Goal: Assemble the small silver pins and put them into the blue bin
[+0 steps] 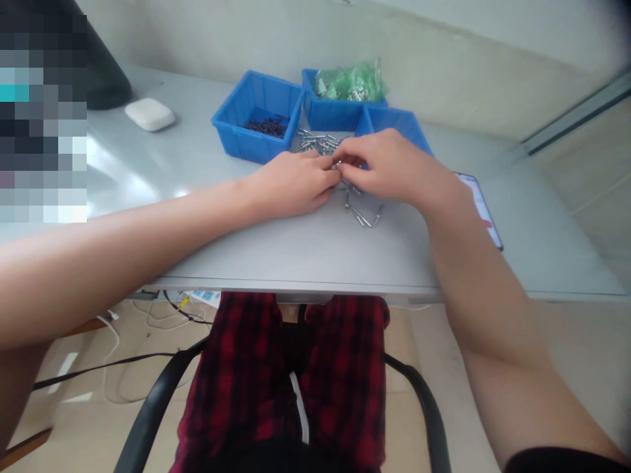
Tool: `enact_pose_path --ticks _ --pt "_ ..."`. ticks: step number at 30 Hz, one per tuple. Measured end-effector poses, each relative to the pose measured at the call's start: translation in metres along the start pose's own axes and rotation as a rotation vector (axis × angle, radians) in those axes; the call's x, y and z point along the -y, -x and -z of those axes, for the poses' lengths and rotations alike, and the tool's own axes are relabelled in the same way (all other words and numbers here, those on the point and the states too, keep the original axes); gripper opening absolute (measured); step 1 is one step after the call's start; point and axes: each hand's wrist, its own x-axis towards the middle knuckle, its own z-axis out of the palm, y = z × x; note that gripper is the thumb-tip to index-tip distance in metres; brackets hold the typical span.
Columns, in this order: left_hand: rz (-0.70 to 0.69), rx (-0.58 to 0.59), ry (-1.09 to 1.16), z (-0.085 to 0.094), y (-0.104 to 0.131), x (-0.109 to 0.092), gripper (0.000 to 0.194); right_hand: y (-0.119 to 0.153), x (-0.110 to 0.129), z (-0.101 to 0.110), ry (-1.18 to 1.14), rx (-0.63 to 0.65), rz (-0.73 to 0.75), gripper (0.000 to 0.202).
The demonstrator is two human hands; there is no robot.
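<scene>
On the grey table lies a pile of small silver metal pieces (318,142), just in front of the blue bins. My left hand (300,182) rests at the pile's near edge, its fingers bent and close together. From the right, my right hand (382,164) meets it, thumb and fingertips pinched at the left fingertips. Whatever the fingers hold is too small and hidden to name. Several loose silver pieces (363,218) lie just below the right hand. Dark screws (269,126) fill the bottom of the left blue bin (231,135).
A blue bin (335,115) at the back holds green plastic bags (351,82). Another blue bin (399,121) is partly behind my right hand. A phone (480,207) lies by my right forearm. A white rounded object (149,114) sits at the left. The table's front edge (305,289) is near my lap.
</scene>
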Motion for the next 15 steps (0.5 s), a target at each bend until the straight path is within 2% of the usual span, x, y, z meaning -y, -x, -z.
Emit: enact_pose_path --ticks 15 --pt "0.017 0.022 0.008 0.0037 -0.0016 -0.0039 0.039 -0.0030 -0.0039 -0.0039 0.000 -0.024 0.025 0.036"
